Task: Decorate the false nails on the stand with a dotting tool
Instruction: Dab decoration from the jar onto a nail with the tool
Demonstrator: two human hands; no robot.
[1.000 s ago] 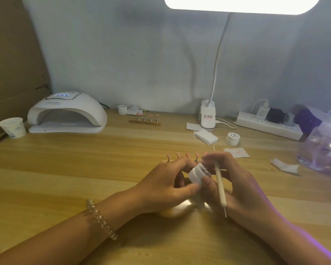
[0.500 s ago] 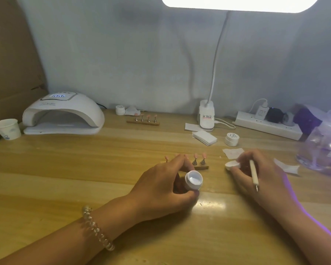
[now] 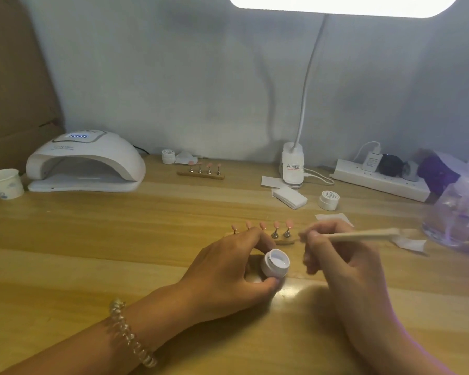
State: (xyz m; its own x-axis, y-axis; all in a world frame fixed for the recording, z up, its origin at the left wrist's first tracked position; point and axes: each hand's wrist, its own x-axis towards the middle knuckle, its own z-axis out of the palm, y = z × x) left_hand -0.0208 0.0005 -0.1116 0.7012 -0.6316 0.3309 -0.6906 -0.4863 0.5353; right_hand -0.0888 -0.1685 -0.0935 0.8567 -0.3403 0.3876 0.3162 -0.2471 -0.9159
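Loading step, apparently: left hand (image 3: 224, 270) grips the open gel pot (image 3: 275, 266), right hand (image 3: 344, 262) pinches the dotting tool (image 3: 363, 235), whose tip should next dip in.

Left hand (image 3: 228, 274) gripping open jar (image 3: 275, 265), right hand (image 3: 339, 255) pinching dotting tool (image 3: 363, 235) (blurred) — nail stand (image 3: 280, 240) behind

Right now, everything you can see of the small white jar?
The small white jar is round, squat, plastic-looking, lid off, with a pale smooth fill inside. It is tilted, mouth up and toward the camera. The left hand holds it, thumb under its near edge, fingers curled behind. It is just in front of the nail stand; whether its base touches the table is hidden. The dotting tool in the right hand is clear of it.
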